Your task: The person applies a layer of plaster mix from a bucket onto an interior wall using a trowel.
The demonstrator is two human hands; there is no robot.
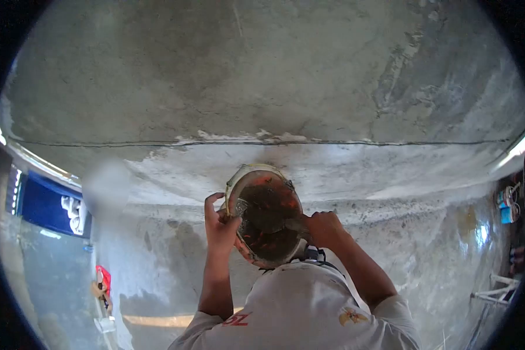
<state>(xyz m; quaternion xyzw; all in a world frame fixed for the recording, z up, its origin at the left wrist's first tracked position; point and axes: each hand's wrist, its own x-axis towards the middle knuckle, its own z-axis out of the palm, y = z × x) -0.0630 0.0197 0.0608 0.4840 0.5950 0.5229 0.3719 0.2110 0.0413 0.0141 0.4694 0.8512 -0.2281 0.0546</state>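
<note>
A bucket [237,177] with a worn, pale rim is tilted in front of my chest, its opening facing the camera. Dark grey wet mix [265,210] lies inside, and reddish-orange patches show on its inner wall. My left hand [220,228] grips the bucket's left rim, thumb over the edge and fingers on the outside. At the right rim, my right hand [326,228] is closed round the handle end of a trowel [296,225]. The grey blade reaches into the bucket; its tip is hard to tell from the mix.
A grey cement wall [245,87] rises ahead, with a horizontal crack line and a paler band below. At left are a blue panel [46,201] and a red item [103,277]. To the right are a light-blue object [507,213] and a white metal frame [499,290].
</note>
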